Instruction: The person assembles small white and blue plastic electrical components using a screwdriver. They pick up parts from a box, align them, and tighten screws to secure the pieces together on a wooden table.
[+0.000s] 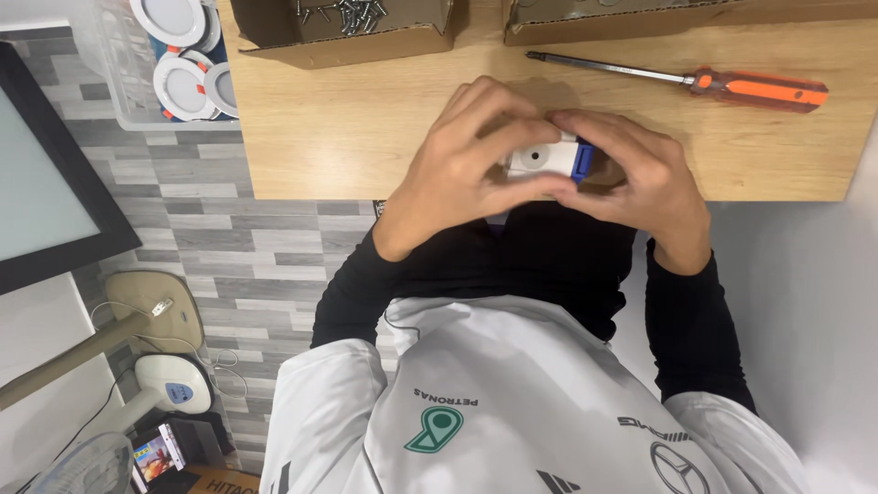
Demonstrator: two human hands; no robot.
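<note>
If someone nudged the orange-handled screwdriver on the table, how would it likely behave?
The screwdriver lies flat on the wooden table, clear of both hands, so tipping seems unlikely. Its thin round shaft suggests it might roll if pushed sideways, though the thicker orange handle would probably slow that. It looks stiff, and probably handle-heavy when lifted.

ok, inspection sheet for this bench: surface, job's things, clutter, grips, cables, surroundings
Surface: light wooden table, seen from above.
Job's things: small white part with a blue piece, held between both hands.
Clutter: orange-handled screwdriver; cardboard box of screws; second cardboard box.
Grips: left hand and right hand both closed on the part.
Cables: thin cord on the floor.
Surroundings: grey plank floor; clear bin of round white lamps; fan.
</note>
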